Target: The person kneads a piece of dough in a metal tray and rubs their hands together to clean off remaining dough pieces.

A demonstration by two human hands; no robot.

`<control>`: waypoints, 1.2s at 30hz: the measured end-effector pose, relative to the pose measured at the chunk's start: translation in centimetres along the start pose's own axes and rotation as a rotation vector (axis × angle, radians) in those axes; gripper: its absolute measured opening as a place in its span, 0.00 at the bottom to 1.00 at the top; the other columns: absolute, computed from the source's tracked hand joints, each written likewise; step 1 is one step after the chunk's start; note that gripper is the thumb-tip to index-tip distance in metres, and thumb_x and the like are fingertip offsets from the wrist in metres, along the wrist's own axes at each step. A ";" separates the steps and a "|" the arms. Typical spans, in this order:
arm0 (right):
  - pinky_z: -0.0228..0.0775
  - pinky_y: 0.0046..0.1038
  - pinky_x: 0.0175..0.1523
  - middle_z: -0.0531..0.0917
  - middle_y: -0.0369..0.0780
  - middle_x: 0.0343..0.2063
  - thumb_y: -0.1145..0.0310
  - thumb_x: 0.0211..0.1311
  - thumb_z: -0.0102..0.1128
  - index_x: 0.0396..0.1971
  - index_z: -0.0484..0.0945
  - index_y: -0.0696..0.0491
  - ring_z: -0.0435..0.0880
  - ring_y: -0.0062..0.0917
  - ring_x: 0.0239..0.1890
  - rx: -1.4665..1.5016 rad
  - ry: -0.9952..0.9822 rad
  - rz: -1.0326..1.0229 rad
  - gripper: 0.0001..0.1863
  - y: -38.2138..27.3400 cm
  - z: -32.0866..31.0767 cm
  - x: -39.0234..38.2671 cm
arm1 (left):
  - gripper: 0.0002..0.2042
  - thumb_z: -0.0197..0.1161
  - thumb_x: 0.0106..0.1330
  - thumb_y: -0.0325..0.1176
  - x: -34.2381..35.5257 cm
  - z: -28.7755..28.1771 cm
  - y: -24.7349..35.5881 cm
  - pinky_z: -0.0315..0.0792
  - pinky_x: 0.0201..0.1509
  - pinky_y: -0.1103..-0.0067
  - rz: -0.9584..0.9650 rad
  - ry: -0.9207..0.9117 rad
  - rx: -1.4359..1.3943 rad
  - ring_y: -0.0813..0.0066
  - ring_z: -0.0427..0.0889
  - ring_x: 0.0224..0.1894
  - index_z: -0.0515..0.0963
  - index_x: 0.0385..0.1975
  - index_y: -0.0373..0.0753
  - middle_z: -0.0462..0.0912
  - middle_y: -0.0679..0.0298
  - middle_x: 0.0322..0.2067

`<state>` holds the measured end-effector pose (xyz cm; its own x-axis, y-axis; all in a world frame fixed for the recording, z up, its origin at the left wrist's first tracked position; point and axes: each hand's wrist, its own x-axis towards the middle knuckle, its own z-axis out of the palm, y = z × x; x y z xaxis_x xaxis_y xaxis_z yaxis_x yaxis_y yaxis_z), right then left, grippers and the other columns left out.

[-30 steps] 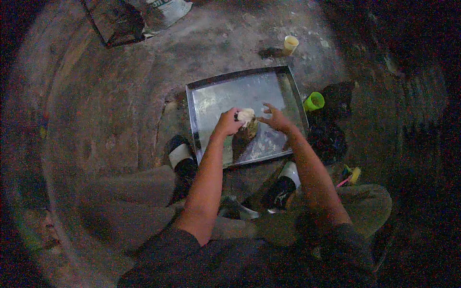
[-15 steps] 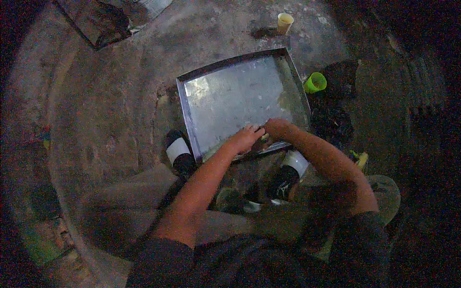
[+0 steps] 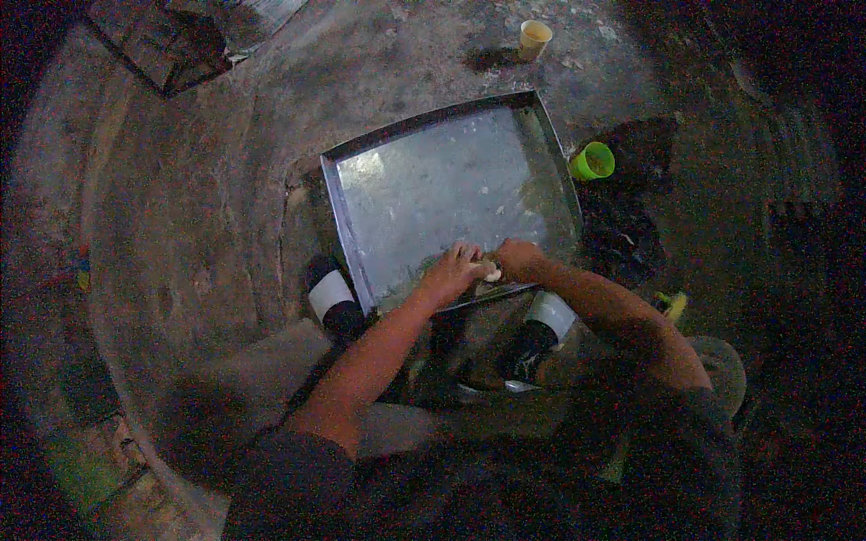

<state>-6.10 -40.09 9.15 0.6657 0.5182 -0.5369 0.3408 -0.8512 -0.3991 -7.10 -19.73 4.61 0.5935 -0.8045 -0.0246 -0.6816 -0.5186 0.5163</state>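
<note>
Roughly below the middle of the frame, a small pale lump (image 3: 492, 273) shows between the person's two hands, over the near edge of a shallow metal tray (image 3: 433, 185). Its shape is mostly hidden, and whether it rests on the metal or is held just above it cannot be told.

To its left, the left hand (image 3: 454, 274) lies with fingers bent and slightly apart, its thumb side against or just beside the lump. To its right, the right hand (image 3: 521, 261) is curled narrow, knuckles up; its fingertips are out of sight, so I cannot tell how firmly either hand grips.

The likeliest mishap is the lump slipping over the low near rim onto the floor, since it sits so close to that edge; a loose hold on one side would be enough. Uneven pressure could also split it, if it is as soft as it looks.

Farther out, a green cup (image 3: 593, 161) stands or leans just beside the tray's right side, where a nudge of the tray might upset it. A pale cup (image 3: 535, 40) is well apart at the top of the frame, and a white-banded slipper (image 3: 331, 296) is near the tray's lower left corner.
</note>
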 end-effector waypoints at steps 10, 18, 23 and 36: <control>0.72 0.41 0.45 0.83 0.46 0.34 0.51 0.39 0.71 0.40 0.79 0.48 0.81 0.43 0.37 0.012 0.074 0.005 0.27 4.1 -5.8 5.0 | 0.23 0.48 0.65 0.54 7.4 -6.8 -5.4 0.70 0.50 0.62 -0.393 -0.223 -0.413 0.49 0.72 0.47 0.69 0.52 0.45 0.71 0.51 0.46; 0.72 0.39 0.43 0.83 0.46 0.31 0.63 0.42 0.66 0.32 0.82 0.53 0.81 0.42 0.37 -0.246 -0.205 -0.300 0.15 8.2 -1.4 5.3 | 0.22 0.51 0.63 0.44 6.5 -6.9 -2.4 0.63 0.59 0.63 0.134 -0.531 -0.398 0.49 0.71 0.51 0.68 0.53 0.37 0.69 0.48 0.49; 0.74 0.39 0.44 0.81 0.49 0.31 0.69 0.47 0.60 0.30 0.79 0.59 0.81 0.44 0.38 -0.199 -0.028 -0.070 0.11 14.8 6.0 2.7 | 0.22 0.54 0.62 0.48 6.9 3.0 4.6 0.62 0.56 0.55 -0.372 0.181 -0.144 0.47 0.68 0.52 0.71 0.49 0.39 0.69 0.50 0.51; 0.75 0.37 0.43 0.84 0.44 0.32 0.56 0.37 0.74 0.30 0.82 0.57 0.84 0.39 0.34 -0.107 -0.341 0.442 0.22 6.3 -3.2 -1.3 | 0.16 0.55 0.56 0.45 3.9 0.2 6.9 0.67 0.47 0.61 -0.203 0.535 -0.005 0.58 0.73 0.43 0.77 0.37 0.41 0.77 0.60 0.37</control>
<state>-2.72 -46.39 9.75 0.5148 0.0926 -0.8523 0.1554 -0.9878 -0.0134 -9.55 -26.46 7.89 0.8471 -0.4299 0.3123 -0.5302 -0.6449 0.5504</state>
